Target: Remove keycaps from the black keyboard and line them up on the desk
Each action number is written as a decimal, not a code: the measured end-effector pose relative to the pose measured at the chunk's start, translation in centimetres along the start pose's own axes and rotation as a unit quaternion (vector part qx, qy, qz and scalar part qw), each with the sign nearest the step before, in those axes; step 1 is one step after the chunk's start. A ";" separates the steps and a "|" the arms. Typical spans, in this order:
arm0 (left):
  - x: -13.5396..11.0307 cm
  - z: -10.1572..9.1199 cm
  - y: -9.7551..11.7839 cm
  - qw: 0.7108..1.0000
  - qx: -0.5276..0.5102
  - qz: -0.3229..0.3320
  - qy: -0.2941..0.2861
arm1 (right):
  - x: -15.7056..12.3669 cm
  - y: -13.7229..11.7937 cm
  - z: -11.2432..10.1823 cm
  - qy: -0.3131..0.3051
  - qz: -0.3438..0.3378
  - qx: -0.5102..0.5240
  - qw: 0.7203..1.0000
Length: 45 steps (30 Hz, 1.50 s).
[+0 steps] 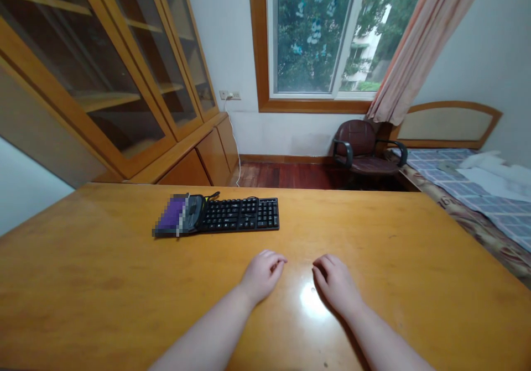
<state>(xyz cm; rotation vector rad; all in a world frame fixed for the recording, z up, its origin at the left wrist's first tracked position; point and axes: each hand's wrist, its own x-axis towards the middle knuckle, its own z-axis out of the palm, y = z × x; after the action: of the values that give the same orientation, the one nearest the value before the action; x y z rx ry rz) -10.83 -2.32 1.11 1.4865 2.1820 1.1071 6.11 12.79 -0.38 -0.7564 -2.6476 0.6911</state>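
Note:
My left hand (263,274) is over the wooden desk (124,299), just in front of the keyboard's right part. Its fingers are loosely bent, with a small gap to the thumb and nothing held. My right hand (335,283) mirrors it to the right, also loosely curled with thumb and fingers apart, holding nothing. A strip of desk lies between the two hands. Beyond the left hand lies a black keyboard (238,215) with a number pad. At the keyboard's left end is a purple and dark item (172,215), partly pixelated, so its kind is unclear.
A glass-door cabinet (136,72) stands along the left. Behind the desk are a wall socket with a white cable (235,139), a window (315,34) and a pink curtain (431,45). A brown armchair (360,144) and a bed (481,177) are at the right.

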 end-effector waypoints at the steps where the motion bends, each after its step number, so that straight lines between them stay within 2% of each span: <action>1: 0.0 0.2 -0.4 1.000 0.015 0.007 -0.016 | 0.0 0.1 0.0 0.000 0.001 -0.003 1.000; 6: 1.0 0.4 -1.6 0.998 0.050 -0.027 -0.005 | -0.2 0.0 -0.2 0.002 0.002 -0.005 1.000; 11: 1.1 1.2 -1.7 0.994 0.106 -0.019 -0.029 | -0.1 -0.1 -0.2 -0.005 0.003 -0.013 1.000; 15: 0.8 1.3 -1.2 0.987 0.155 -0.007 -0.035 | -0.3 -0.1 -0.5 -0.012 0.000 -0.011 1.000; 22: 1.2 0.6 0.7 0.968 0.240 0.003 -0.068 | 1.3 -0.1 -3.1 -0.079 0.009 0.009 0.997; 24: 1.3 0.9 0.6 0.969 0.241 0.004 -0.054 | 2.2 0.3 -2.6 -0.027 0.016 -0.003 1.000; 26: 1.4 1.6 0.0 0.969 0.244 0.004 -0.037 | 3.0 0.9 -1.3 0.056 0.017 -0.015 0.998; 27: 1.4 1.9 -0.3 0.968 0.249 0.003 -0.035 | 3.3 1.2 -0.5 0.071 0.018 -0.022 0.997; 32: 1.5 3.1 -1.4 0.960 0.279 -0.002 -0.035 | 3.7 2.2 1.8 0.043 0.039 -0.075 0.996; 36: 1.8 3.1 -1.5 0.959 0.277 -0.002 -0.052 | 3.5 2.3 2.0 0.021 0.034 -0.103 0.994; 41: 1.8 3.5 -1.8 0.958 0.278 0.004 -0.072 | 3.6 2.2 2.2 -0.038 0.025 -0.146 0.988; 45: 1.8 3.6 -2.0 0.957 0.278 0.001 -0.076 | 3.6 2.2 2.3 -0.050 0.021 -0.168 0.984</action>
<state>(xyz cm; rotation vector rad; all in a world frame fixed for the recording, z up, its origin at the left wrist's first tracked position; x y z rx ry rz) -10.81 0.50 -2.43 1.7112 2.4966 0.3584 3.14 15.61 -2.88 -0.8861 -2.8867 0.2990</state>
